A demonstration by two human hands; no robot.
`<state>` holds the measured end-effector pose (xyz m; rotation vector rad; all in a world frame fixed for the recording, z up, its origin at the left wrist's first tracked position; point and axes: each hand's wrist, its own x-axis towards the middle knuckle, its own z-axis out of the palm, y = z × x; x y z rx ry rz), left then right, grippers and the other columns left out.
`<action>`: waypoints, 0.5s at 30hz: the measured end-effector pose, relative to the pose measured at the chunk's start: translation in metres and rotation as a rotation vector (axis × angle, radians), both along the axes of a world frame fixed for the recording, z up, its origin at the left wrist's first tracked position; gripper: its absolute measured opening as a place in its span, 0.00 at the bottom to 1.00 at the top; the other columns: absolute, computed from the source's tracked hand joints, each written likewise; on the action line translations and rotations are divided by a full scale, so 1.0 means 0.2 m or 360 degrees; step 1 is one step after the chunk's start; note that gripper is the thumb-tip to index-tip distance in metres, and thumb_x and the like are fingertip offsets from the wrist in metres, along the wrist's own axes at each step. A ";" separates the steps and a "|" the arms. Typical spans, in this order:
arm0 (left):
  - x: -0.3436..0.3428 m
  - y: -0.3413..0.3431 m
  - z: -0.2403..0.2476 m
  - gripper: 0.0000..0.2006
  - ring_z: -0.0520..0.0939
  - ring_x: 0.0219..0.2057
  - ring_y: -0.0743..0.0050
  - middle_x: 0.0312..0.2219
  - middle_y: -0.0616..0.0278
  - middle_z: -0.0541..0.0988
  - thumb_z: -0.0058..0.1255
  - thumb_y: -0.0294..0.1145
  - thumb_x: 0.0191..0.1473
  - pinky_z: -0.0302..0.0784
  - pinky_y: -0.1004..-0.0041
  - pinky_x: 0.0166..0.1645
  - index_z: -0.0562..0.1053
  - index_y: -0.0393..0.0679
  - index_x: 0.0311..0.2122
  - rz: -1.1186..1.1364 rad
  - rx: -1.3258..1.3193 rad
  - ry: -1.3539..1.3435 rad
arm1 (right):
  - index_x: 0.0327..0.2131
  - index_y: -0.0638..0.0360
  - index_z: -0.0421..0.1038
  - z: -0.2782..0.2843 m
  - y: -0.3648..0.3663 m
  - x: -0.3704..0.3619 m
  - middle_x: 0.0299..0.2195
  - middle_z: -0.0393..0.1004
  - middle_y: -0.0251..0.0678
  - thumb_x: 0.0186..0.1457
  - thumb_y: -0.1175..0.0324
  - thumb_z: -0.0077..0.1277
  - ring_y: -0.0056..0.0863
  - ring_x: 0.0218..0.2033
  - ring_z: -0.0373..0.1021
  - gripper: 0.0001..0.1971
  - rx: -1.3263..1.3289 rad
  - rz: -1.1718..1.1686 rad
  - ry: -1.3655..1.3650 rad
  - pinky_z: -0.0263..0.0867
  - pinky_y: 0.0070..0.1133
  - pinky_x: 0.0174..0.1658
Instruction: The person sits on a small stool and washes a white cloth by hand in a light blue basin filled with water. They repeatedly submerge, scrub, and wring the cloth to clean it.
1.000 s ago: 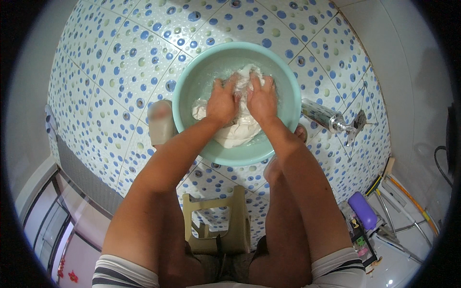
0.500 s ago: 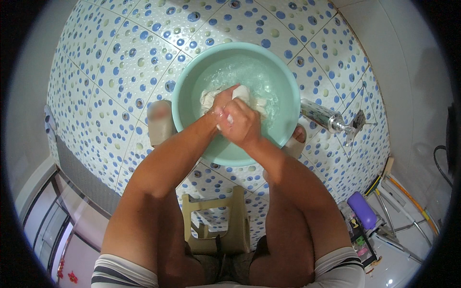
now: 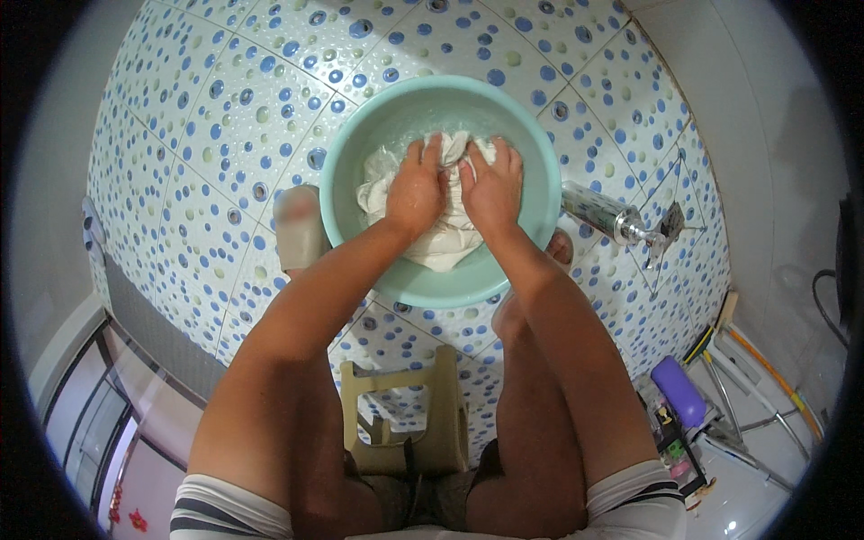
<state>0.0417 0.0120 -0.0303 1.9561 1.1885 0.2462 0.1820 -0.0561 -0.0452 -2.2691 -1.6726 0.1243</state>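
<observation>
A wet white cloth (image 3: 443, 245), some kind of garment or fabric, lies bunched and spread in a round pale green basin (image 3: 331, 193) of water. My left hand (image 3: 417, 191) presses on its left part, fingers curled into a fold. Just to the right, my right hand (image 3: 493, 187) grips another fold, its fingers bent over the fabric. Between the two hands a twisted ridge of cloth rises toward the basin's far side. The fingertips are partly sunk in the folds, and the cloth's full shape cannot be made out.
The basin stands on a floor of blue-dotted tiles (image 3: 234, 117) between my sandalled feet. A beige plastic stool (image 3: 445, 405) is under me. To the right lies a shiny metal cylinder (image 3: 601, 214); farther right are a purple container (image 3: 678, 393) and several poles. A grey mat (image 3: 162, 324) lies at left.
My hands were clasped together squeezing the balled cloth; now they have come apart, side by side. The cloth has spread out in the basin, reaching nearer to me.
</observation>
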 end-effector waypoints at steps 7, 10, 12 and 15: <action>0.08 0.01 -0.09 0.23 0.78 0.53 0.45 0.53 0.43 0.76 0.51 0.38 0.64 0.74 0.57 0.57 0.69 0.39 0.61 0.0296 -0.0567 -0.0020 | 0.49 0.56 0.73 -0.03 0.05 -0.02 0.48 0.73 0.51 0.59 0.65 0.57 0.56 0.46 0.72 0.15 -0.0288 -0.0526 0.0849 0.69 0.42 0.48; 0.07 0.04 -0.09 0.25 0.81 0.46 0.55 0.44 0.51 0.81 0.51 0.48 0.66 0.76 0.61 0.55 0.71 0.37 0.57 0.1129 -0.1857 -0.0883 | 0.43 0.59 0.71 0.13 0.03 -0.13 0.39 0.76 0.50 0.60 0.65 0.57 0.55 0.41 0.74 0.12 0.0156 -0.0364 0.0999 0.69 0.41 0.46; 0.07 0.09 0.01 0.26 0.83 0.36 0.61 0.36 0.57 0.82 0.51 0.55 0.65 0.79 0.63 0.47 0.75 0.38 0.50 0.1164 -0.2404 -0.0854 | 0.41 0.59 0.71 0.31 0.00 -0.19 0.34 0.77 0.48 0.59 0.66 0.58 0.54 0.39 0.74 0.11 0.0243 -0.0160 0.1182 0.69 0.40 0.44; 0.01 0.12 -0.02 0.20 0.82 0.29 0.62 0.30 0.59 0.82 0.52 0.54 0.65 0.81 0.62 0.37 0.78 0.45 0.38 0.0841 -0.3214 -0.1251 | 0.38 0.59 0.71 0.44 -0.01 -0.26 0.34 0.77 0.46 0.57 0.68 0.60 0.51 0.31 0.74 0.09 0.0376 0.0131 0.1171 0.70 0.37 0.35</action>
